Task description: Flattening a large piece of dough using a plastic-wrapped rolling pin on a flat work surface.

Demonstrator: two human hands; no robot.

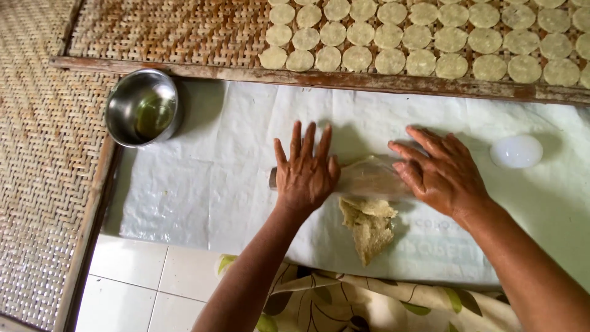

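Item: rolling pin (pixel 369 178), clear and cylindrical, lying crosswise at mid-scene on a white plastic sheet (pixel 203 166); its middle is filmed with dough and hard to make out, and its right end is hidden under a palm. Left hand (pixel 305 172): flat, fingers spread, pressing the pin's left end, no closed grip. Right hand (pixel 439 172): likewise open-palmed on the right end, so weight bears evenly across the pin. Dough (pixel 369 224): a ragged tan piece, partly under the pin, spreading toward the near edge. Steel bowl (pixel 142 107): far left, contents unclear. White round lid (pixel 516 151): right, apart from the hands. Woven tray (pixel 172 31): far side, carrying rows of dough discs (pixel 418 37), cut off at the frame's top. Floral cloth (pixel 369 304): near edge.
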